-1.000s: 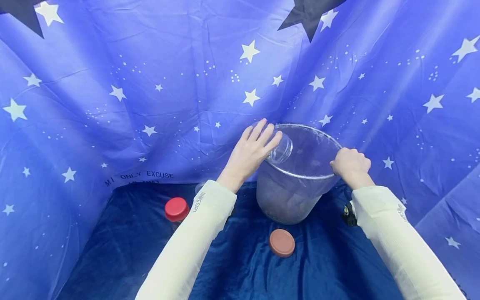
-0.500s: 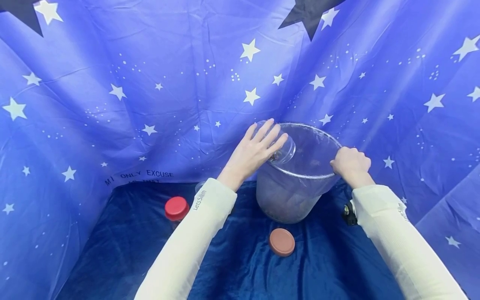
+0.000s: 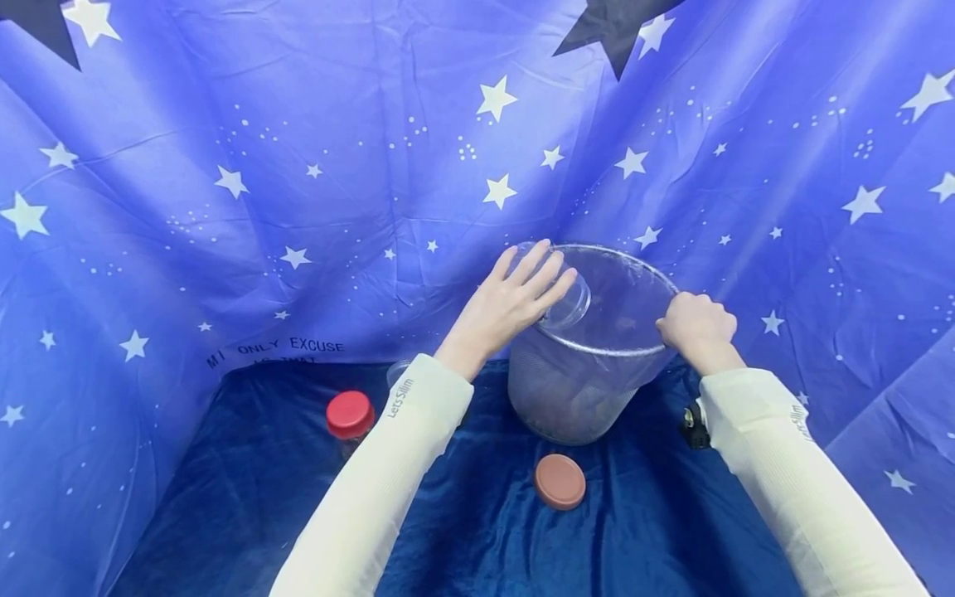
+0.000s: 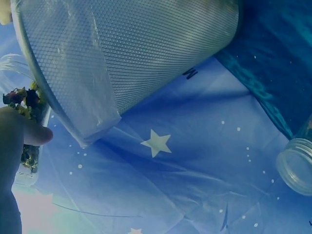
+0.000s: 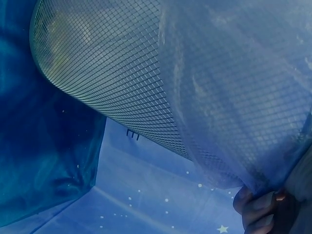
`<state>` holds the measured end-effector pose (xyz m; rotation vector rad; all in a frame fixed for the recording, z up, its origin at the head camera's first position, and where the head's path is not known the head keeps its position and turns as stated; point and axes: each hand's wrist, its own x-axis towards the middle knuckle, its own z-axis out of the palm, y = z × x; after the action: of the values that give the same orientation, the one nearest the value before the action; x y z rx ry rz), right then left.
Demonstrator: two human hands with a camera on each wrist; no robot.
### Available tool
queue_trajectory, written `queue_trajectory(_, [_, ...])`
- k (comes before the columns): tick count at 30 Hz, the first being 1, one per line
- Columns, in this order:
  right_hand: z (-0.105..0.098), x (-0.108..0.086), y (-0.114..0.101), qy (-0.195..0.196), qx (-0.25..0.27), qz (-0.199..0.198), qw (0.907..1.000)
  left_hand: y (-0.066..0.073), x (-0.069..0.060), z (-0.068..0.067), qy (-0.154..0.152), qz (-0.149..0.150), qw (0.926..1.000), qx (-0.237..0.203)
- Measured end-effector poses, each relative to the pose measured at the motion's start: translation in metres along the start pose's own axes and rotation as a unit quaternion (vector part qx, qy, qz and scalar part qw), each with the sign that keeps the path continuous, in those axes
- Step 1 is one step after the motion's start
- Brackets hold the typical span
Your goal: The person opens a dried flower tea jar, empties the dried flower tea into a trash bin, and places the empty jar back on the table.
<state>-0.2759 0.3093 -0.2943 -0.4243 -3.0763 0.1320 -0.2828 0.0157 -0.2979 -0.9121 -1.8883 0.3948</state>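
Note:
My left hand (image 3: 498, 307) holds a clear jar (image 3: 574, 303) tilted on its side, its mouth over the near-left rim of a mesh wastebasket (image 3: 567, 398). Dried flowers (image 4: 29, 105) fill part of the jar in the left wrist view, close to the thumb. A thin clear plastic liner (image 4: 78, 83) hangs folded over the wastebasket's rim. On the opposite side, my right hand (image 3: 700, 327) grips that rim with curled fingers, pressing the liner against it. The wastebasket stands upright on dark blue cloth; pale contents show through its mesh low down.
A brownish-pink round lid (image 3: 559, 481) lies on the cloth in front of the wastebasket. Left of it stands a red-capped jar (image 3: 351, 414), partly behind my sleeve. Another clear jar (image 4: 296, 163) without a lid is near it. A starry blue curtain (image 3: 373, 166) hangs behind.
My left hand has shifted slightly right, bringing the jar's mouth further over the wastebasket. Brownish bits near its mouth half a second ago no longer show there. My right hand stays on the rim.

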Motion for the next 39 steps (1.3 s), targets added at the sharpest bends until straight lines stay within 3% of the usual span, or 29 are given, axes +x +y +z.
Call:
queue_trajectory(5, [0.001, 0.0, -0.002, 0.002, 0.004, 0.0, 1.0, 0.0, -0.002, 0.002, -0.002, -0.008, 1.0, -0.002])
queue_trajectory(11, [0.0, -0.001, -0.002, 0.005, 0.009, 0.005, 0.9999, 0.0, -0.004, 0.001, -0.03, -0.062, 0.9956, -0.064])
queue_trajectory(16, [-0.001, -0.001, -0.001, 0.002, 0.009, 0.008, 0.9999, -0.003, -0.005, 0.001, -0.037, -0.122, 0.9816, -0.142])
queue_trajectory(21, [-0.001, 0.0, 0.0, -0.001, 0.01, 0.008, 0.9999, -0.007, -0.01, 0.001, -0.033, -0.186, 0.9609, -0.203])
queue_trajectory(24, [-0.001, 0.0, 0.0, -0.002, 0.011, 0.007, 0.9999, -0.009, -0.014, 0.002, -0.034, -0.228, 0.9365, -0.264])
queue_trajectory(29, [0.001, 0.001, 0.0, -0.001, 0.013, 0.006, 0.9999, -0.011, -0.018, 0.003, -0.051, -0.295, 0.8765, -0.377])
queue_trajectory(39, [0.001, 0.001, 0.0, -0.002, 0.01, 0.004, 0.9999, -0.012, -0.021, 0.0, -0.12, -0.388, 0.781, -0.474])
